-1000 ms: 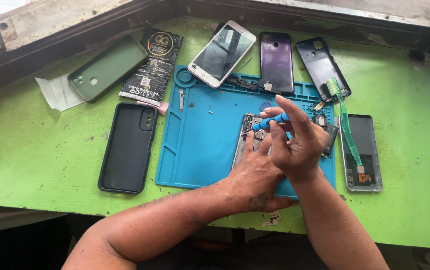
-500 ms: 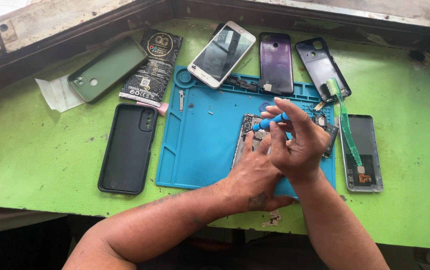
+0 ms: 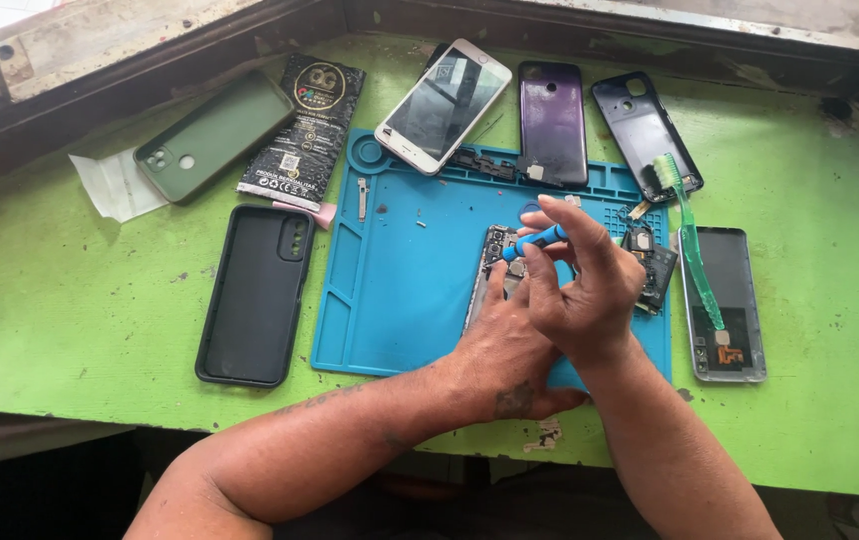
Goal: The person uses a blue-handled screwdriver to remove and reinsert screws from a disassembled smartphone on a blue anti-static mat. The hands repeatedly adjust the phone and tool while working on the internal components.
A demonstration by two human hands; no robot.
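Our right hand point(image 3: 582, 290) pinches a small blue screwdriver point(image 3: 540, 239) between thumb and fingers, handle tilted, tip pointing down-left onto the opened phone point(image 3: 495, 262). Index finger stretched out over the top of the handle, other fingers curled loosely.

Our left hand point(image 3: 498, 345) lies across the near part of the same phone, palm down, fingers together and pressing it flat; nothing is pinched in it. Both forearms come in from the near edge and cross close together.

The opened phone sits on the blue work mat point(image 3: 400, 280), right of the mat's middle, mostly covered by our hands; only its far-left corner with exposed parts shows. Just right of our right hand, a dark loose part point(image 3: 655, 265) lies on the mat's right edge.

Further out on the green table point(image 3: 70, 310):
- black phone case point(image 3: 255, 295), left of the mat, just beside it
- green phone case point(image 3: 212, 135), far left, with a white paper scrap point(image 3: 110, 185) beside it
- black printed packet point(image 3: 302, 130), far of the black case
- white phone point(image 3: 443, 105), face up, overlapping the mat's far edge
- purple phone back point(image 3: 552, 122), right of the white phone
- dark back cover point(image 3: 645, 135), further right
- green toothbrush point(image 3: 692, 240), lying across a phone screen unit point(image 3: 735, 330) at the right, off the mat
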